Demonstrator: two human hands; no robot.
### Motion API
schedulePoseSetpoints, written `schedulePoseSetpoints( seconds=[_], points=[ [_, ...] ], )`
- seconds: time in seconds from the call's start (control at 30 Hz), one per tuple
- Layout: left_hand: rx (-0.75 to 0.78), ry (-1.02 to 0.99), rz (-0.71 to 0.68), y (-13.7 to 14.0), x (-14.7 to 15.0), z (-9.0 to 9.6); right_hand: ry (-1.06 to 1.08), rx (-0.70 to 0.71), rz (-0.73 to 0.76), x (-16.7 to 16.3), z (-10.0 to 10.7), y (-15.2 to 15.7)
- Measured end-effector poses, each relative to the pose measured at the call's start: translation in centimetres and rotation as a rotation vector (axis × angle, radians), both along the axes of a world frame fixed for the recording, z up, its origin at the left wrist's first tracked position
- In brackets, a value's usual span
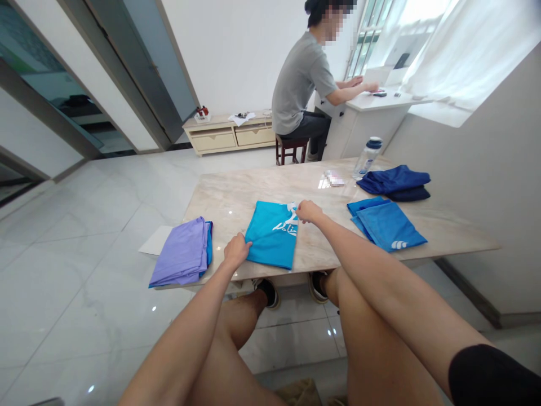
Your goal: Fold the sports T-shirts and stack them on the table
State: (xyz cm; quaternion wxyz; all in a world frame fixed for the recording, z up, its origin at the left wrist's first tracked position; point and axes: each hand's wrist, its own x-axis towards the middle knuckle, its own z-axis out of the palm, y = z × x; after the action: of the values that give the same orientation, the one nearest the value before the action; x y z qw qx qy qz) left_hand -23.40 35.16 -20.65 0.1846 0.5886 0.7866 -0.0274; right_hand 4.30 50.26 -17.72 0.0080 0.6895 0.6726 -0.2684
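A turquoise shirt (270, 242) with white lettering lies folded into a rectangle in front of me on the marble-look table. My left hand (236, 249) pinches its left edge, the thumb lying over the cloth. At the upper right edge, beside the white print, my right hand (309, 211) has its fingers closed on the fabric. To the left rests a stack of folded clothes with a lavender garment (180, 251) on top and blue cloth showing beneath. On the right is a folded blue garment (389, 223) with a white mark near its corner.
Dark blue clothes (395, 181) lie in a loose heap at the table's (321, 248) far right, next to a clear water bottle (367, 159). A small packet (333, 178) sits near the back edge. Beyond, a person (302, 84) sits on a stool at a white desk (372, 118).
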Motion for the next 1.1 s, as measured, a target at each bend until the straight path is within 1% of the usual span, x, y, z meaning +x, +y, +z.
schedulePoseSetpoints(
  seconds=[0.07,0.23,0.27,0.3,0.43,0.47,0.53,0.6,0.67,0.73,0.87,1.0,1.1],
  points=[
    [-0.07,-0.027,-0.017,0.2,0.4,0.1,-0.019,0.015,0.018,0.2,0.1,-0.1],
    [-0.343,-0.129,-0.074,0.2,0.4,0.4,-0.048,0.039,0.077,0.6,-0.5,-0.1],
    [-0.346,-0.134,-0.07,0.2,0.2,0.5,-0.051,0.063,0.087,0.6,-0.7,-0.1],
    [-0.301,-0.129,-0.06,0.2,-0.2,0.7,-0.052,0.094,0.096,0.6,-1.0,-0.1],
    [0.036,-0.099,0.005,1.0,-1.6,1.1,-0.031,0.202,0.15,0.0,-1.9,0.3],
    [0.074,-0.114,0.018,1.4,-1.8,1.0,-0.016,0.222,0.174,-0.3,-2.2,0.6],
    [0.08,-0.158,0.038,2.2,-1.9,0.5,0.021,0.256,0.234,-0.9,-2.9,1.2],
    [0.07,-0.191,0.063,3.0,-1.5,-0.2,0.067,0.289,0.326,-1.5,-3.7,2.0],
    [0.051,-0.199,0.1,3.7,-1.0,-1.0,0.103,0.322,0.431,-2.0,-4.6,2.8],
    [0.045,-0.196,0.135,4.3,-0.4,-1.7,0.11,0.34,0.492,-2.1,-5.5,3.4],
    [0.095,-0.213,0.18,5.1,0.6,-2.4,0.091,0.302,0.441,-1.4,-6.7,3.6],
    [0.185,-0.242,0.243,5.6,0.8,-2.4,0.059,0.278,0.379,-0.5,-6.7,3.3],
    [0.211,-0.254,0.285,5.6,0.5,-2.5,0.018,0.262,0.343,-0.3,-6.7,3.3]
  ],
)
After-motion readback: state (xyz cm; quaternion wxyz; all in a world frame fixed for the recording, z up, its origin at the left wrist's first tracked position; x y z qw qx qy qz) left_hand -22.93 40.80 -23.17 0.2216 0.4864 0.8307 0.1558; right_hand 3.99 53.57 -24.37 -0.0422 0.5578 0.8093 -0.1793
